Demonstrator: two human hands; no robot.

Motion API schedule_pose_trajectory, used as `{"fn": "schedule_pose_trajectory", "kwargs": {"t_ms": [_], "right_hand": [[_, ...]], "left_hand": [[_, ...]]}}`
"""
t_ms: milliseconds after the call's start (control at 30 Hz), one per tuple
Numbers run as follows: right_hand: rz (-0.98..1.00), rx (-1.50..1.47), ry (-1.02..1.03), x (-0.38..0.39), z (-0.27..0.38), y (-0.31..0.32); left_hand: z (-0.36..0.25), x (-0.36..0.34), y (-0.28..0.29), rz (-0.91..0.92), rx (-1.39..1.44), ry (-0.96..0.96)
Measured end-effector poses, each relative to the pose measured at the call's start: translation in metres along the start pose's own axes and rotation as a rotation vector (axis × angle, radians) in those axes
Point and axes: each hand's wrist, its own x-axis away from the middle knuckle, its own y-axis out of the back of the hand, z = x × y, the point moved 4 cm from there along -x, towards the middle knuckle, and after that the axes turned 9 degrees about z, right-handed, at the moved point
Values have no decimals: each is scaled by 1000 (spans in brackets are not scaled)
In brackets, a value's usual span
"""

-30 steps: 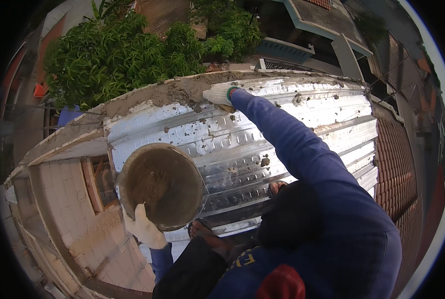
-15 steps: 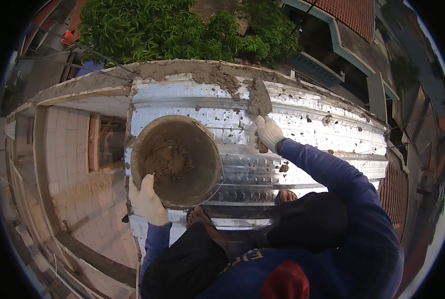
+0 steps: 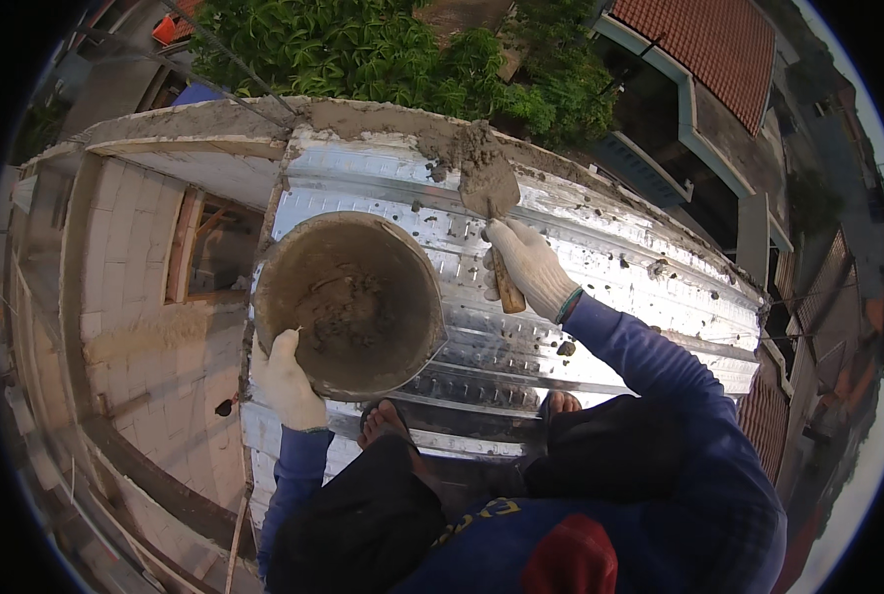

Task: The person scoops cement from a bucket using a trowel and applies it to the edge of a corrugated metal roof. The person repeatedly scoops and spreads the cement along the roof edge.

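My left hand (image 3: pixel 292 384), in a white knit glove, grips the near left rim of a round bucket (image 3: pixel 417 322). Wet grey mortar (image 3: pixel 348 307) lies in the bottom of it, and a thin wire handle hangs at its right side. My right hand (image 3: pixel 529 265), gloved too, is closed round the wooden handle of a trowel (image 3: pixel 490 190). The blade points away from me and carries mortar at its tip, by the band of mortar (image 3: pixel 388 124) along the far edge. Whether the blade touches that band I cannot tell.
I stand in sandals on ribbed shiny metal decking (image 3: pixel 363 188) spattered with mortar bits. On the left the deck ends above an open drop beside a pale block wall (image 3: pixel 135 247). Past the far edge are leafy trees (image 3: pixel 333 59) and a red tiled roof (image 3: pixel 699 49).
My right hand and the trowel have shifted slightly left, and the blade has tilted, showing mortar at its tip. The left hand stays on the bucket rim. The whole view has turned a little.
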Motion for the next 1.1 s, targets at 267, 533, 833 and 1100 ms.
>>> {"fn": "schedule_pose_trajectory", "kwargs": {"t_ms": [267,533,833,1100], "right_hand": [[105,1030,368,103,41,-28],[-257,571,-71,-48,39,122],[255,721,-424,-118,55,99],[166,625,-333,-70,85,117]], "left_hand": [[12,-6,-18,-81,103,90],[57,-5,20,-76,183,150],[53,3,23,-185,188,189],[64,6,26,-201,248,165]]}}
